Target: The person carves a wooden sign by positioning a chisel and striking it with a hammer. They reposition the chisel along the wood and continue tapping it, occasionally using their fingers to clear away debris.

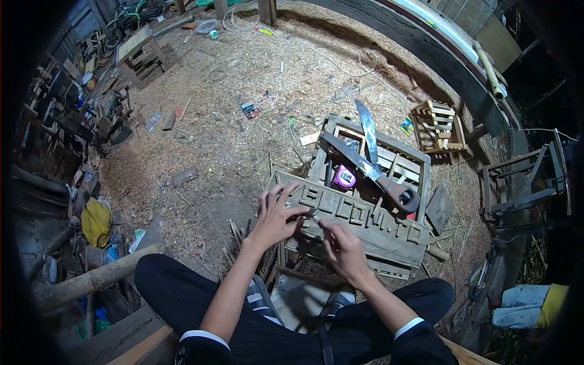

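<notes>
A wooden board with raised letter-like shapes [371, 226] lies across in front of me. My left hand [275, 218] rests at its left end with fingers spread, its thumb pointing toward my right hand. Pinched in my right hand [345, 248] is a small thin stick-like tool [316, 216], its dark tip near my left thumb. The exact kind of tool is too small to make out. Beyond the board, a handsaw [372, 173] and a machete-like blade [367, 129] lie across a slatted wooden frame [420, 156], beside a purple tape measure [344, 177].
Wood shavings cover the ground [213, 121]. A small slatted crate [443, 129] and a wooden frame stool [526, 176] stand to the right. A low wooden bench [137, 48] is far left. Near my left knee lie a thick pole [100, 280] and a yellow cloth [96, 222].
</notes>
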### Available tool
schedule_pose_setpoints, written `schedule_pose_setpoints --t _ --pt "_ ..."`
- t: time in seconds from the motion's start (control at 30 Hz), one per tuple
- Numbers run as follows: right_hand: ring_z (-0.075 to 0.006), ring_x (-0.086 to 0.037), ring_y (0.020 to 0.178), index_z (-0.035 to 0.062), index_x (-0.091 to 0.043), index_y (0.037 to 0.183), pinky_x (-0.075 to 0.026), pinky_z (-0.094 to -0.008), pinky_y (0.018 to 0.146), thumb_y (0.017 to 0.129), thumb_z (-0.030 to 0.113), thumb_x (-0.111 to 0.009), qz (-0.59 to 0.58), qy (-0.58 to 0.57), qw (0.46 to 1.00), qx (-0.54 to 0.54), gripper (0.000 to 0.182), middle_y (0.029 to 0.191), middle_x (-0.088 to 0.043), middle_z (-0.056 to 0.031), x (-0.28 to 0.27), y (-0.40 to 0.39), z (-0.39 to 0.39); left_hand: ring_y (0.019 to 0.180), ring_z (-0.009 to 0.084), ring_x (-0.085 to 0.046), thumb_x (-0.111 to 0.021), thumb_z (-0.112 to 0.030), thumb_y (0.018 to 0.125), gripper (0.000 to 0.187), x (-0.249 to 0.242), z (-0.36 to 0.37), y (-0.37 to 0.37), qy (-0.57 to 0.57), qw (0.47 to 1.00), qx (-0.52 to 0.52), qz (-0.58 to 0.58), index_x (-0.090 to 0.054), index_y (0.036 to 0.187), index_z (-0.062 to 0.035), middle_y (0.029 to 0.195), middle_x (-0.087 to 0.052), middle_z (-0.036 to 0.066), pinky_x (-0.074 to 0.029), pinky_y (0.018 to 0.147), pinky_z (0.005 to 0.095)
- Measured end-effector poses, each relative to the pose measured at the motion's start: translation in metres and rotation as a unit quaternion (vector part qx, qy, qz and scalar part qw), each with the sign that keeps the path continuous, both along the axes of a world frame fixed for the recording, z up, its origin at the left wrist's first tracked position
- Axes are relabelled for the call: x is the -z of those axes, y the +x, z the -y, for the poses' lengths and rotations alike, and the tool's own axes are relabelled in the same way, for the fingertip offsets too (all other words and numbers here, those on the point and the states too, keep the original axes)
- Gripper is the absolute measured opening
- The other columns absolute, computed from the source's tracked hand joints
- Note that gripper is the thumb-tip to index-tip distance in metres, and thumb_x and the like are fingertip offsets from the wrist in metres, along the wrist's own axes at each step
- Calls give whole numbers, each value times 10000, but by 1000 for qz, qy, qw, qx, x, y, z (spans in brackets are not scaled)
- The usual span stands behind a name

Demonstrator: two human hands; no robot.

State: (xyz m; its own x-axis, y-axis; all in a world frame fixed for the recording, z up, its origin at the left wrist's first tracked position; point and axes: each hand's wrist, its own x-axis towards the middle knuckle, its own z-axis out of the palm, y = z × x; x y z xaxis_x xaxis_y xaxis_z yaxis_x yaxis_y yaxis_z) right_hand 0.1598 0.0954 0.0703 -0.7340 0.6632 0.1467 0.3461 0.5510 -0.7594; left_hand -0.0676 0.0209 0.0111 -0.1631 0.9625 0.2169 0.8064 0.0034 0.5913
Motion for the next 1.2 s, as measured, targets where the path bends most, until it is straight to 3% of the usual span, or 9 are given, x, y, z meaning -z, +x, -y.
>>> schedule_pose_setpoints --t 0.17,0.23,0.43,0.53,0.73,0.83,0.93,1.03,1.2 --pt "-232 -661 764 46 -669 1340 -540 -351 688 897 -69 -697 8 -16 1000 -4 458 968 -667 -132 -9 -2 3 1497 359 -320 -831 -224 806 290 -4 0 -2 -15 1000 10 -13 -825 1091 -172 1667 -390 62 -186 1237 557" --pt "-317 -714 837 76 -642 1392 -593 -418 735 893 -21 -724 27 8 1000 -5 515 997 -672 -129 -10 -2 3 1499 361 -316 -828 -232 813 281 2 0 -2 0 1000 12 -9 -823 1088 -173 1668 -389 62 -183 1238 562" --pt "-326 -703 824 83 -644 1392 -581 -438 722 884 -15 -730 -26 29 999 4 524 986 -672 -128 -2 -1 5 1511 373 -297 -828 -258 831 288 1 0 -4 -15 1000 14 -2 -817 1113 -198 1666 -391 64 -175 1239 571" --pt "-336 -700 829 81 -643 1389 -573 -447 723 881 -9 -734 58 10 998 -19 524 1000 -674 -137 0 1 3 1534 369 -288 -845 -273 820 316 4 -1 -2 2 1000 13 -7 -824 1131 -222 1666 -387 60 -200 1240 572" --pt "-340 -695 820 76 -634 1395 -572 -443 731 882 -12 -732 -10 12 1000 -9 530 1011 -667 -147 -6 0 5 1558 378 -263 -833 -265 834 327 1 -1 -5 -12 1000 17 -3 -815 1159 -233 1661 -389 65 -183 1247 588" --pt "-354 -701 836 84 -633 1396 -579 -452 742 892 -6 -725 40 28 998 -26 521 1024 -673 -154 1 -1 1 1558 374 -265 -817 -250 849 319 -1 -2 -5 -7 999 21 -24 -815 1168 -235 1659 -392 64 -185 1245 590" --pt "-326 -690 774 62 -649 1369 -558 -427 693 910 -29 -697 -13 18 1000 5 470 958 -670 -152 -9 -1 5 1564 389 -251 -824 -218 809 332 0 -1 -4 -7 1000 22 6 -815 1140 -189 1676 -384 78 -152 1252 591" --pt "-359 -697 797 59 -650 1366 -561 -449 706 913 -28 -695 49 44 998 -9 463 971 -675 -162 2 0 3 1565 385 -253 -826 -226 807 344 5 -3 -5 13 1000 25 3 -817 1149 -199 1673 -390 74 -154 1250 595" --pt "-335 -683 781 52 -658 1356 -555 -426 709 888 -62 -702 -27 17 999 14 484 965 -662 -152 -4 1 3 1561 384 -262 -832 -211 798 328 3 0 -2 -12 1000 20 16 -822 1125 -199 1671 -393 70 -179 1255 585"
